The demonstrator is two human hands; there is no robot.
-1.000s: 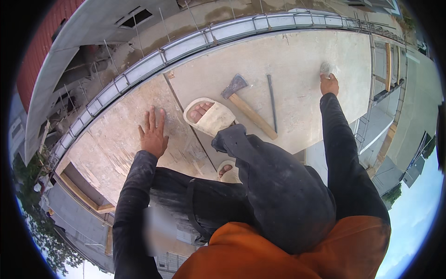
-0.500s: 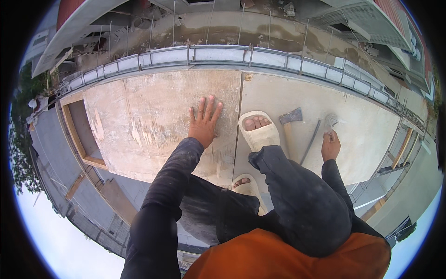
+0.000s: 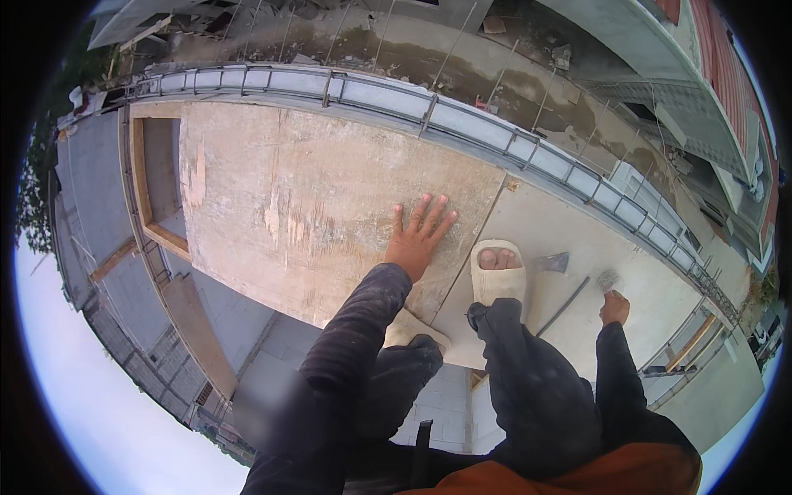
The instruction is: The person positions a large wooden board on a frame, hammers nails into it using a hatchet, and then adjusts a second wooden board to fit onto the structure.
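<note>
Left hand [image 3: 419, 239] pressed flat on plywood sheet [image 3: 322, 198], fingers spread open, nothing gripped. Right hand [image 3: 614, 307] closed in fist on neighbouring plywood sheet [image 3: 627, 272]; held item cannot be told. Hatchet [image 3: 554, 266] lying between right hand and cream slipper [image 3: 497, 280]. Metal railing [image 3: 462, 124] seen beyond sheets.
</note>
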